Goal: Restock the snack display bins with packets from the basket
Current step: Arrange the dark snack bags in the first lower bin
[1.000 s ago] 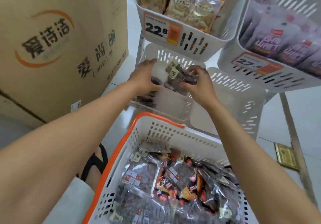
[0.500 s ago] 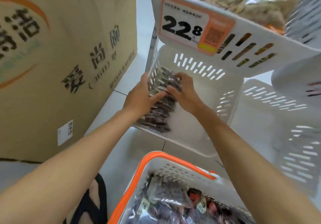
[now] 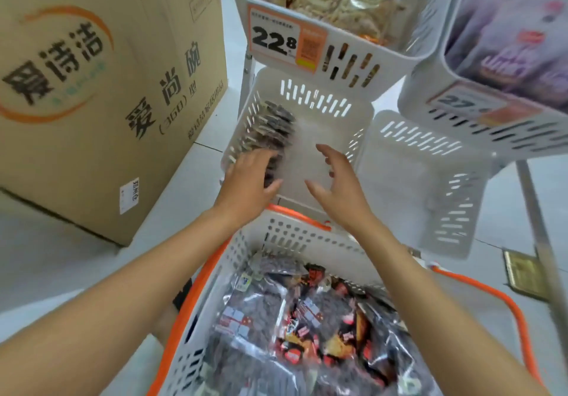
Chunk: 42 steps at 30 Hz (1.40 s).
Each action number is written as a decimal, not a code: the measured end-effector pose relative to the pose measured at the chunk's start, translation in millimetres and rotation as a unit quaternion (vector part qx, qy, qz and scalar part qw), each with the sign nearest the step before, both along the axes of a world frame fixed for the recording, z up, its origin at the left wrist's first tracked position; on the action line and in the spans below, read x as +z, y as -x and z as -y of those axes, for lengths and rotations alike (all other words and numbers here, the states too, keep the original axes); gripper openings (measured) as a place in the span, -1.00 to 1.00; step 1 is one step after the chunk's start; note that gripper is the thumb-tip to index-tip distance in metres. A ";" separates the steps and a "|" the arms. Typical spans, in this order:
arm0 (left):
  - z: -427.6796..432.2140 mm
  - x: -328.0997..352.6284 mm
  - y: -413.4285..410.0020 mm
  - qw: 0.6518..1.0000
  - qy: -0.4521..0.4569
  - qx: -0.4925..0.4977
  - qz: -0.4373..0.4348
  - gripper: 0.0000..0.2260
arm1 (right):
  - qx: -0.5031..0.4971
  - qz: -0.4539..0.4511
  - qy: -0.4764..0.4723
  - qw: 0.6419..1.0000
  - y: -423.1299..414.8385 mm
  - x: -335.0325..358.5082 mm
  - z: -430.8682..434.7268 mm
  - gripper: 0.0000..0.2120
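Observation:
A white lower display bin (image 3: 322, 100) holds a row of dark snack packets (image 3: 270, 125) standing against its left wall. My left hand (image 3: 249, 177) lies flat on the near end of that row, fingers spread. My right hand (image 3: 338, 180) hovers open over the bin's bare floor, holding nothing. Below them the white basket with an orange rim (image 3: 295, 232) is full of clear packets of dark snacks with red labels (image 3: 292, 328).
A large cardboard box (image 3: 101, 82) stands on the floor at left. An upper bin priced 22.8 (image 3: 344, 57) overhangs the lower bin. A purple-packet bin (image 3: 491, 113) sits upper right, above another white lower bin (image 3: 430, 186). A metal rack leg (image 3: 534, 217) runs down the right.
Both hands pressed the packets into the bin's left side, then let go. My right hand has pulled back toward the basket and opened; the view has drawn back.

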<state>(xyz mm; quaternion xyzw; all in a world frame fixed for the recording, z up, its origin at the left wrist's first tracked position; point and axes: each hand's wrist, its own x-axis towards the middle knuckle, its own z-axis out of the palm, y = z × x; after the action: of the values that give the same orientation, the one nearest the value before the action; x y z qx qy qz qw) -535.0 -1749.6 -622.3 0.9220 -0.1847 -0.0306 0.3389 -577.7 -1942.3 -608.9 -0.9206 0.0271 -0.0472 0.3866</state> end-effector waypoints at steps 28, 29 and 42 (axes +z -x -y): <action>-66.6 9.5 162.6 0.993 -0.084 -0.084 -0.028 -0.27 | 0.102 -0.266 -0.168 0.944 171.3 -39.1 -41.0 -0.66; -59.9 12.9 165.5 0.992 -0.060 -0.078 -0.075 -0.13 | 0.102 -0.249 -0.170 0.948 174.5 -30.2 -36.0 -0.67; -51.8 11.8 170.9 0.913 0.199 0.048 -0.352 -0.80 | 0.196 -0.372 0.042 0.906 231.9 -70.2 -46.4 -0.77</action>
<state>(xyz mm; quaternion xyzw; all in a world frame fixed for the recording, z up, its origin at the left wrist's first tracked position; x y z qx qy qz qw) -705.8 -1697.8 -610.5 0.7729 -0.0110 -0.2995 0.5593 -809.6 -1896.0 -679.1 -0.8733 -0.0143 0.3746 0.3112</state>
